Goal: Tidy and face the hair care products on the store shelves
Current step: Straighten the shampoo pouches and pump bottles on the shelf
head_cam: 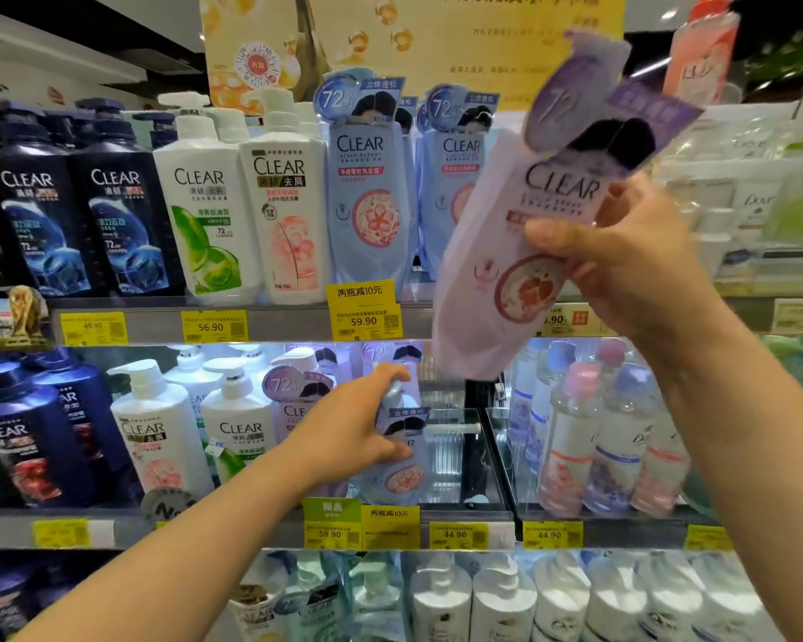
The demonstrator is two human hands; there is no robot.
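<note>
A pink bottle (511, 252) marked "CLEAR" is gripped by the right hand (622, 261), with the thumb across its front and the fingers curled behind it. It is held up in the air, tilted, in front of the top shelf edge (274, 324). A purple card tag with "72" is seen at its neck, but it is blurred.

A light blue bottle (397, 465) is gripped near its top by the left hand (362, 428), fingers curled round it. This bottle stands on the middle shelf, inside a clear plastic tray (460, 456). Open room is seen in the tray just to the right of it, up to a clear divider wall.

On the top shelf, two more light blue "CLEAR" bottles (372, 201) are stood side by side, with white pump bottles (246, 210) and dark blue bottles (80, 224) to their left. All look smooth and shiny.

Yellow price tags (365, 317) are fixed along the shelf edges. "59.90", "56.90" and "44.90" can be read. Pale clear bottles (608, 437) with pink and purple caps are packed close at the right.
</note>
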